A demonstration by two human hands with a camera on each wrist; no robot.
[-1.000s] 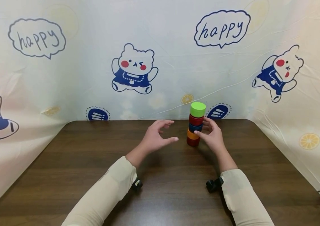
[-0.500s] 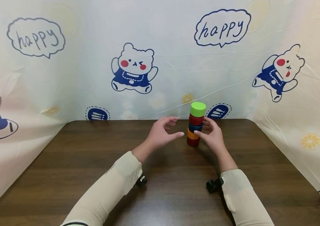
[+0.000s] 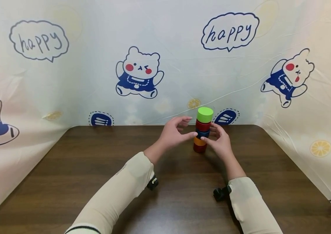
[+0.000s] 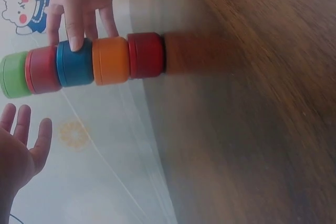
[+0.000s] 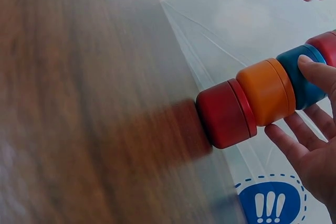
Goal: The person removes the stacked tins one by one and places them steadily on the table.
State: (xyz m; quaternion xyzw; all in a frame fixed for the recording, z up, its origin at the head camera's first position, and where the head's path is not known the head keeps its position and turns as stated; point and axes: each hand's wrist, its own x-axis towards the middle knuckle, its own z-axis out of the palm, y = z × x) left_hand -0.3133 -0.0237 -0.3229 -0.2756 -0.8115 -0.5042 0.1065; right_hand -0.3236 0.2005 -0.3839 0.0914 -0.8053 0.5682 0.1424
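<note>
Small round lidded tins form an upright tower toward the back of the table. From the bottom up come a red tin point(image 5: 223, 115), an orange tin point(image 5: 265, 92), a blue tin point(image 4: 75, 72), another red tin point(image 3: 203, 125) and a bright green tin point(image 3: 205, 114). My right hand point(image 3: 220, 141) holds the tower at its middle, thumb on the blue tin and fingers behind. My left hand point(image 3: 175, 131) is spread at the tower's left side, its thumb tip near the blue tin and its fingers beside the green tin in the left wrist view.
The brown wooden table point(image 3: 95, 175) reaches back to a printed cloth backdrop point(image 3: 180, 74) with bears and speech bubbles. Cloth also hangs along both sides. A small black camera point(image 3: 153, 182) sits at the left wrist, another black camera point(image 3: 220, 193) at the right.
My left hand has moved right and slightly farther back, closing up to the tower. The right hand and the stacked tins keep their places.
</note>
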